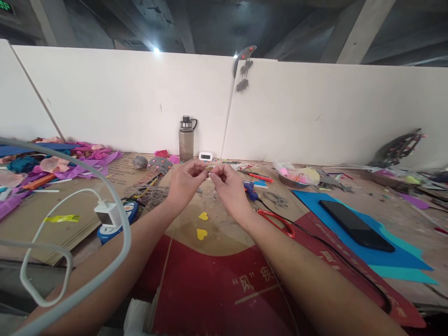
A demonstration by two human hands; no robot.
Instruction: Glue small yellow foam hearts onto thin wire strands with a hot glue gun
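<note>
My left hand (186, 183) and my right hand (231, 190) meet above the cardboard, both with thumb and fingers pinched together. Between the fingertips is a tiny yellowish piece, too small to name. Below the hands, two yellow heart cutouts (202, 234) lie flat on the cardboard sheet (210, 298), which is brown and red. Just right of my right hand is a blue glue gun (251, 191) with a black cord. Red-handled scissors (285, 226) lie beside the cord, partly behind my right wrist.
A water bottle (186, 142) and a small digital clock (205, 156) stand by the white partition. A phone (355, 224) rests on blue sheets at right. Felt scraps (84, 163) pile up at left. A white cable (119, 200) with a charger (108, 215) crosses the left foreground.
</note>
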